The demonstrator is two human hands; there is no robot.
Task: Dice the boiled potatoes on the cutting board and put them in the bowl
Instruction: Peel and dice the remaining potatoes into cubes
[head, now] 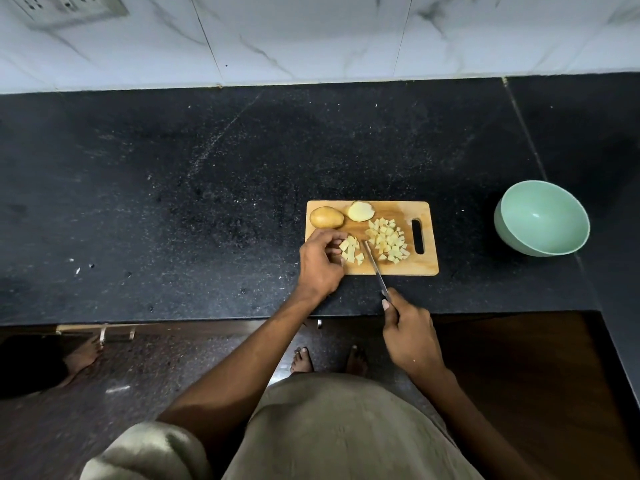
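A wooden cutting board point(424, 265) lies on the black counter. On it sit a whole potato point(326, 217), a potato half point(361, 211) and a pile of diced potato point(388, 240) near the handle slot. My left hand point(320, 263) curls its fingers round a small cluster of cut potato strips point(351, 250) at the board's front left. My right hand point(410, 332) grips the handle of a knife point(374, 265), whose blade tip rests on the board just right of the strips. The green bowl point(541, 218) stands to the right of the board and holds nothing.
The black stone counter point(173, 202) runs wide to the left and behind the board, up to a white marble wall point(311, 36). The counter's front edge is just below my hands. Another person's foot point(83, 355) shows on the floor at left.
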